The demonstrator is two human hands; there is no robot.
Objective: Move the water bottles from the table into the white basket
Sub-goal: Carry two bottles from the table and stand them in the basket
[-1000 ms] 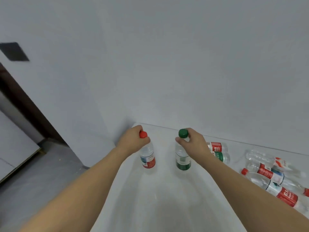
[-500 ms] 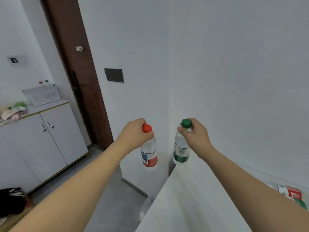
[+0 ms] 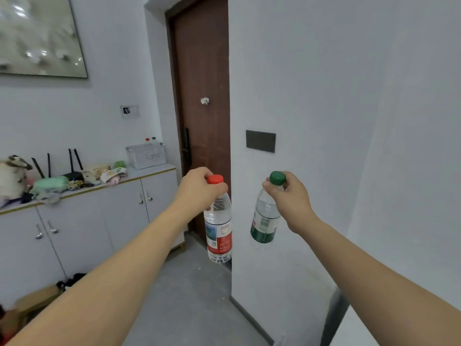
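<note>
Bottles are gripped at the necks: red-capped bottle (image 3: 218, 228) by left hand (image 3: 199, 189), green-capped bottle (image 3: 264, 221) by right hand (image 3: 290, 199); open floor (image 3: 189, 303) lies below them; labels unreadable.

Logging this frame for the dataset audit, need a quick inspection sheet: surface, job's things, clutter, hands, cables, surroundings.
Surface: cabinet top, white with a gold edge; the table is barely in view at the lower right.
Job's things: red-capped bottle and green-capped bottle, both in the air, hanging from their necks; white basket on the cabinet top, bottle caps showing above its rim.
Clutter: router, green cloth, papers and a soft toy on the cabinet top.
Hands: left hand grips the red-capped bottle's neck; right hand pinches the green-capped bottle's neck.
Cables: nothing seen.
Surroundings: brown door, dark wall plate, framed picture, grey floor.
</note>
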